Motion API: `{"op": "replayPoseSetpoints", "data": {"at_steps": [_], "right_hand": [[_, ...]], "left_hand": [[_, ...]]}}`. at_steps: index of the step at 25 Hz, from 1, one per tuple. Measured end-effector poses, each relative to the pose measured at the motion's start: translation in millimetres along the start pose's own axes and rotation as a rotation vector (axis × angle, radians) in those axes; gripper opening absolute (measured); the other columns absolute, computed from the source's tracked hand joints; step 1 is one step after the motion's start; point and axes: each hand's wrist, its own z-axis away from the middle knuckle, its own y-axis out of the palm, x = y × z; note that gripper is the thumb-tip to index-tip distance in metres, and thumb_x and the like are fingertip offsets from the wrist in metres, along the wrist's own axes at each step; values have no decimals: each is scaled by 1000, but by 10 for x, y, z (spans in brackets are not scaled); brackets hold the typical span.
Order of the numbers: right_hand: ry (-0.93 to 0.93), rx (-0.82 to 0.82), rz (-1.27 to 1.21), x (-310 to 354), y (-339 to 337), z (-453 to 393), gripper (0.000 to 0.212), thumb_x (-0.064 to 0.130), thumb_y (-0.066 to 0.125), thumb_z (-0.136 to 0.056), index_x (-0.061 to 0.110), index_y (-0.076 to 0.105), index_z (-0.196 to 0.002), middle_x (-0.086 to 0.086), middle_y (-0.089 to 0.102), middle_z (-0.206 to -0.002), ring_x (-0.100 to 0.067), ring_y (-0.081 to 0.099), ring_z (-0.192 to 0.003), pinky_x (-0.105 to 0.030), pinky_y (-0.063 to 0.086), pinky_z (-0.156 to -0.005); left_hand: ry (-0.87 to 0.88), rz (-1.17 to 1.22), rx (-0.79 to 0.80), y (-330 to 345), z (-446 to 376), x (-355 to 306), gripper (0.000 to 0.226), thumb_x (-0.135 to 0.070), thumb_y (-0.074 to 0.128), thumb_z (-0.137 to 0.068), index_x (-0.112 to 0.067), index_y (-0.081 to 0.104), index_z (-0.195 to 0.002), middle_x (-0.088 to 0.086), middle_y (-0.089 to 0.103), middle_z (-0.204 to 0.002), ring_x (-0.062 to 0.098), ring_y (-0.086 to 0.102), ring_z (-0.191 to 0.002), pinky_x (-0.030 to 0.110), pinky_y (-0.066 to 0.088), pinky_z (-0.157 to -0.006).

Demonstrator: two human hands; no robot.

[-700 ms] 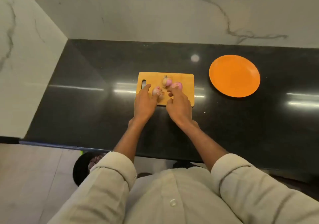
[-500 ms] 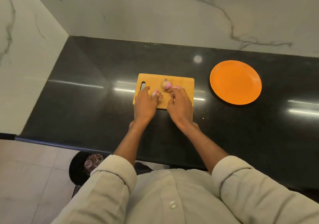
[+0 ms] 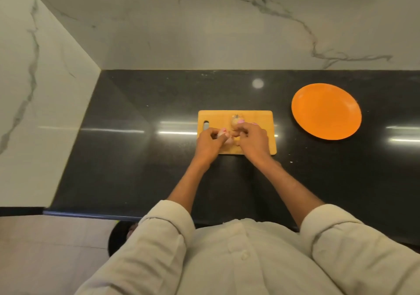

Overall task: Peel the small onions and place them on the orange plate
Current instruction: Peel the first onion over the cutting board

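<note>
A yellow cutting board (image 3: pixel 216 117) lies on the black counter. My left hand (image 3: pixel 208 145) grips a small pink onion (image 3: pixel 222 133) over the board's left half. My right hand (image 3: pixel 253 141) is curled right beside it, its fingertips meeting the same onion; what they pinch is hidden. A second small onion (image 3: pixel 236 119) with papery skin lies on the board just beyond my fingers. A pink edge of a third onion (image 3: pixel 255 123) shows behind my right hand. The orange plate (image 3: pixel 326 111) sits to the right with nothing on it.
The black counter (image 3: pixel 136 158) runs from a marble wall corner at the left to the right edge of view. A dark round bin (image 3: pixel 118 240) with peels stands on the floor below the counter's front edge.
Both hands have curled their fingers and come together around the left onion, lifting it slightly off the board. The camera has tilted, shifting the scene lower in view.
</note>
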Motion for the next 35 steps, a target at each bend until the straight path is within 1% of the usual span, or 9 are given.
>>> {"op": "replayPoseSetpoints", "data": {"at_steps": [3,5,12,15,20,23,27,31,35], "right_hand": [[35,12,-147,29,65,10,32,9,60,-101,23,76,-125,1,73,-120,-16,71,-103,-41,61,-96],[25,85,-266,93,43,82,30,16,63,-103,24,73,-130,4,71,-124,-13,67,-112,-36,57,-99],[18,69,-549,119,-88,151,39,28,72,-98,30,68,-137,5,69,-129,-9,65,-115,-34,58,-96],[-6,60,-568,122,-151,142,33,21,72,-99,28,73,-131,10,70,-123,-10,65,-113,-41,58,-100],[-40,66,-606,145,-249,117,28,19,68,-102,27,75,-128,9,69,-123,-17,65,-114,-26,59,-82],[-51,135,-604,132,-271,90,39,18,73,-98,25,68,-136,7,70,-126,-14,65,-115,-18,56,-74],[-39,116,-619,149,-264,36,42,16,75,-97,26,67,-137,3,67,-131,-18,64,-118,-25,59,-82],[-19,140,-654,121,-286,-5,44,14,77,-95,28,66,-135,1,61,-138,-21,62,-121,-26,62,-78],[20,182,-724,144,-253,-26,47,5,78,-91,28,66,-130,0,59,-139,-25,62,-123,-30,65,-80]], "left_hand": [[-201,562,156,-149,107,-172,26,-24,53,-111,-5,69,-120,19,77,-102,25,74,-83,33,60,-76],[-285,761,208,-189,124,-252,31,-25,47,-113,-2,68,-117,19,76,-92,22,73,-74,31,60,-72],[-170,612,270,-115,114,-363,41,-31,40,-116,-4,68,-128,19,76,-111,23,71,-84,32,60,-74],[-97,564,274,-97,125,-358,42,-46,49,-113,-11,73,-118,16,75,-112,21,66,-90,33,57,-79],[24,651,299,-166,123,-357,36,-25,63,-108,-6,63,-139,25,72,-129,32,75,-104,34,65,-84],[34,617,243,-165,126,-390,37,-33,57,-110,-8,59,-137,24,74,-124,34,79,-98,34,68,-78],[104,451,246,-161,107,-446,24,-37,52,-113,-16,52,-125,18,77,-119,34,81,-96,40,69,-78],[245,214,42,-188,1,-445,6,-25,62,-109,-21,66,-110,10,76,-113,27,78,-103,46,69,-76],[281,163,-153,-108,-65,-441,16,-9,63,-106,-17,71,-95,5,74,-97,23,74,-93,40,67,-70]]}}
